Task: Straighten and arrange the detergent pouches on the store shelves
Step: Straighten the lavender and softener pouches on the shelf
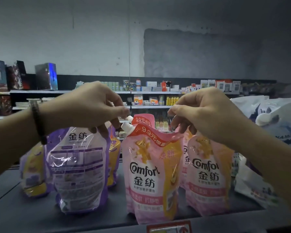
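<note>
Holding: left hand (91, 106) pinches purple pouch (79, 174) top; right hand (208, 115) pinches pink pouch (149, 179) corner.
Where: both stand near the shelf (15, 207) edge.
Danger: a hard tug could tip the pink pouch off.

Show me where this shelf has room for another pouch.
Bare shelf at the front left corner, left of the purple pouch; a narrow strip between it and the front pink pouch. Crowded right, around the white pouches.

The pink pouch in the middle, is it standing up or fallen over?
Standing up. The pink pouch rests on its bottom on the shelf, white cap on top.
</note>
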Tool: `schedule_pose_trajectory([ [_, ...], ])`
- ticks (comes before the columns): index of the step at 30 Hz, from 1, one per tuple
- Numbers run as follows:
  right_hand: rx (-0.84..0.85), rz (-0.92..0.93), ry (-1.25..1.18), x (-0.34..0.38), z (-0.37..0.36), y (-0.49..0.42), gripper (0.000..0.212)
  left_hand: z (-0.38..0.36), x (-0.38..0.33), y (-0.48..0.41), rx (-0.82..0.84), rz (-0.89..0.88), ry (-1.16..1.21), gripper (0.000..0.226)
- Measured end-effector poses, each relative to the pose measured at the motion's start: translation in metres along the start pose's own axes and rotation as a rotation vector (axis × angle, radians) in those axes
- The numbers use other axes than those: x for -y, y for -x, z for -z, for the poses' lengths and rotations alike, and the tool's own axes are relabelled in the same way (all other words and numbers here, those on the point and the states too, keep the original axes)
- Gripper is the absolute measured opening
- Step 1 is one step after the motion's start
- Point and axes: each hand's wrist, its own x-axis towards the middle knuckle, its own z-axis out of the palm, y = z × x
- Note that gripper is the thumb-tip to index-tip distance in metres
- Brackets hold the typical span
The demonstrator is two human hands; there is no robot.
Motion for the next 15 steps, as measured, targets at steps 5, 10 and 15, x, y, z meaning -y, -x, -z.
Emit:
schedule_pose_trajectory([
  [5, 0.059, -0.021, 0.071, -0.005, 0.004, -0.031, 0.024, 0.001, 0.007, -0.035, -0.058, -0.020, -0.093, 0.020],
  [10, 0.127, -0.018, 0.098, -0.012, 0.007, -0.055, 0.022, -0.002, 0.019, -0.069, -0.038, -0.107, -0.178, 0.011],
  [15, 0.275, -0.039, 0.144, -0.017, -0.002, -0.077, 0.025, -0.005, 0.027, -0.102, 0.008, -0.116, -0.367, 0.021],
])
